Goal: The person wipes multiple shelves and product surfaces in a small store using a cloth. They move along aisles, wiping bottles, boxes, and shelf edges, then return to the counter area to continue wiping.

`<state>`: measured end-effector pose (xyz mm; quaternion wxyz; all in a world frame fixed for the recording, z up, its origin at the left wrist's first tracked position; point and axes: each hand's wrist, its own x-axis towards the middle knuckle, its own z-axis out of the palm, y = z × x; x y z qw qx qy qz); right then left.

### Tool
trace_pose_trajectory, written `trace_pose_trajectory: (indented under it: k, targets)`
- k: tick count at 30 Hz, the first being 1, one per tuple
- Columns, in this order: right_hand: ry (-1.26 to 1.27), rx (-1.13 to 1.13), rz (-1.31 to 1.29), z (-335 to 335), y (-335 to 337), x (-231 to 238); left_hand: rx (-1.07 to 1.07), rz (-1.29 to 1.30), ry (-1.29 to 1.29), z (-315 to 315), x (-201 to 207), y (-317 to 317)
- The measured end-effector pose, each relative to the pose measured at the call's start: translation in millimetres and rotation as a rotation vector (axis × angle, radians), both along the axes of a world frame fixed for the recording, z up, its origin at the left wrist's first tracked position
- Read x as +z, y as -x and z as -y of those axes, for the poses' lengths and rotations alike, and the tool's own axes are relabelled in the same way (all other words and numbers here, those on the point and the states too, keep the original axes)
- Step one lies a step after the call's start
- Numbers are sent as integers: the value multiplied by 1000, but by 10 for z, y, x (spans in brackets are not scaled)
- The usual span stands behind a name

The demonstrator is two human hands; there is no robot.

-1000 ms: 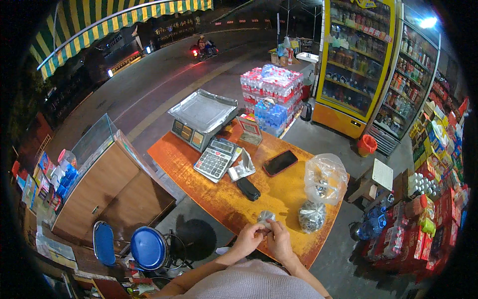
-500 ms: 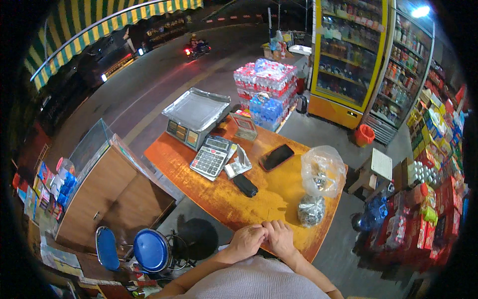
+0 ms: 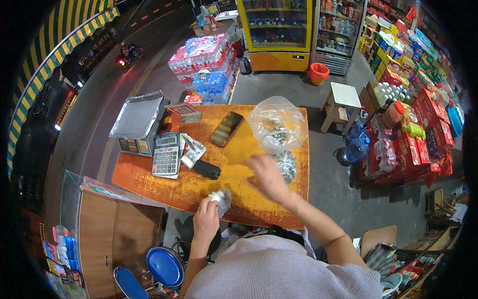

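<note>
My left hand [image 3: 206, 219] is at the table's near edge, its fingers closed on a small clear plastic bag [image 3: 223, 200] with a whitish gathered top. Over the tabletop my right hand [image 3: 269, 177] is reaching, somewhat blurred, with thumb and fingers apart and nothing visible in them. Just beyond it lies a tied clear bag of dark grey contents [image 3: 287, 167], partly covered by the hand. Behind that, a large open clear plastic bag [image 3: 279, 117] holds small pieces that I cannot make out. A black pouch-like object [image 3: 206, 170] rests between the hands and the calculator.
On the worn orange table [image 3: 239, 197] are a calculator [image 3: 166, 158], a phone [image 3: 226, 129], a scale [image 3: 137, 117], white papers [image 3: 192, 152] and a small framed card [image 3: 185, 112]. Blue stools [image 3: 165, 266] are at lower left. Bottle packs [image 3: 204, 57], a white-topped stool [image 3: 344, 95] and fridges [image 3: 276, 35] stand beyond.
My hands, together at the near edge before, have separated. The left has moved left and shows a small plastic bag; the right has reached forward. The view has turned to the right.
</note>
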<state>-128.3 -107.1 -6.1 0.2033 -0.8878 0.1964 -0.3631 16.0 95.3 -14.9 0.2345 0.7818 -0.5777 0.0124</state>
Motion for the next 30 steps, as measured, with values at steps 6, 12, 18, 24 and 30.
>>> trace_pose_trajectory:
  k: [6, 12, 18, 24, 30]
  targets:
    - [195, -397, 43, 1103, 245, -22, 104, -84, -5, -55, -167, -174]
    - [-62, -268, -559, 1802, 14, -476, 185, -159, 61, 8, -111, -227]
    - [-1, -279, -584, 2125, -142, -752, 216, -133, 58, -38, 31, -181]
    - [-180, -198, -328, 2226, -265, 101, 37, 49, -44, -126, 45, -7]
    - [-300, 60, 23, 1194, -227, 1774, 99, -263, 201, 59, 108, -106]
